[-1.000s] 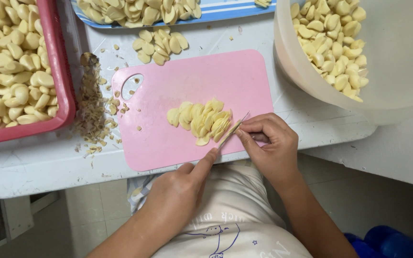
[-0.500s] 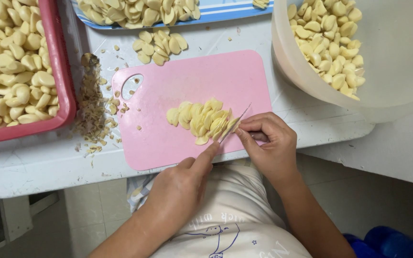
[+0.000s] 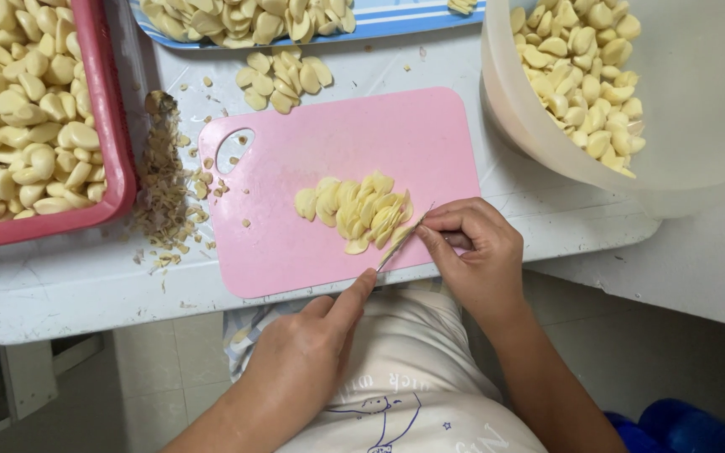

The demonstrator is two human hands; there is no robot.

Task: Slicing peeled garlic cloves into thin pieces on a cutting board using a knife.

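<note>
Holding a small knife (image 3: 403,239) with a thin blade, the left hand (image 3: 308,352) keeps its forefinger stretched along the back of the blade, and the other fingers are closed around the handle, which is hidden inside the palm. The right hand (image 3: 476,252) rests on the lower right edge of the pink cutting board (image 3: 295,235); its fingertips are pinched together on a small piece of garlic just under the blade, but the piece itself is almost covered and I cannot see it clearly. Just to the left of the blade lies a pile of garlic slices (image 3: 352,205), near the middle of the board, thin and pale yellow, overlapping each other. The board lies on a white table (image 3: 60,285), close to the front edge.

At the left side stands a red basket (image 3: 111,143) full of peeled cloves. Between it and the board there is a strip of dry trimmings (image 3: 161,184), brown and crumbly. Beyond the board a small heap of halved cloves (image 3: 283,77) lies on the table, and behind it a blue tray (image 3: 413,23) holds more. At the right a large pale bowl (image 3: 547,159) contains peeled cloves against its left wall.
</note>
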